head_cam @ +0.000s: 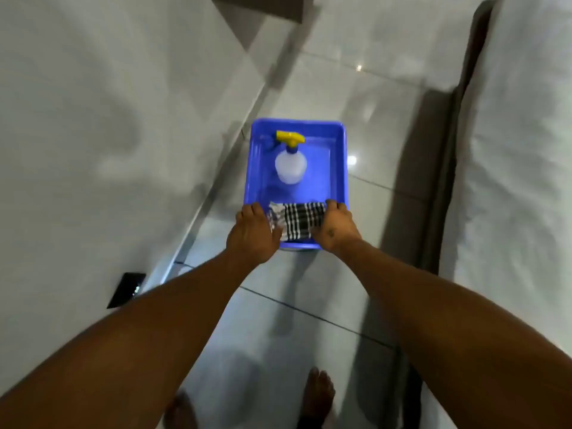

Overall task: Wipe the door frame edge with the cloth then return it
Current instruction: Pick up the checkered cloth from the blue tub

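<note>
Both hands are down at the near end of the blue tub [339, 156], left hand [252, 232] and right hand [335, 226] each gripping one end of the black-and-white checked cloth [295, 222], fingers curled over its edges. The cloth sits bunched between them inside the tub, right against its near wall. Further back in that tub stands a clear spray bottle [291, 165] with a yellow trigger head, upright, on the glossy tiled floor [356, 88] beside the wall [108, 103].
</note>
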